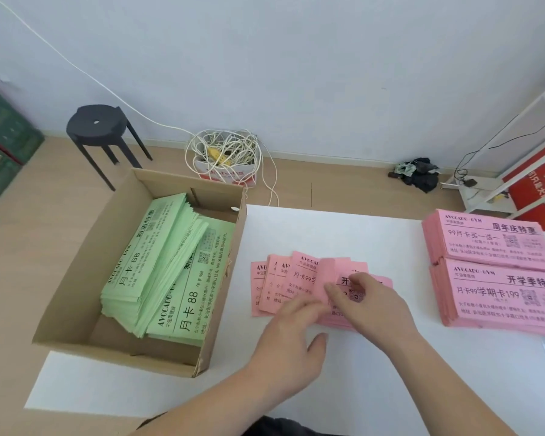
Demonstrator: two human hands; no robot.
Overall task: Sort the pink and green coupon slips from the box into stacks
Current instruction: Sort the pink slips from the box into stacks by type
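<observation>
A fan of pink slips (296,278) lies mid-table (359,231), thin matte paper printed black. The left hand (290,338) presses on it with straight fingers, thumb splayed; the right hand (372,305) pinches one slip's raised edge. Green slips (170,272) reading "AVOCADO GYM" and "月卡88" lean in the cardboard box (76,294). At right, the near pink stack (497,297) reads "开学季特惠", the far pink stack (491,240) "周年庆特惠".

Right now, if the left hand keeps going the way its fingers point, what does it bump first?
The fanned pink slips. The left hand points away and slightly right, fingertips at their near edge. Just beyond, it would probably meet the right hand.
</observation>
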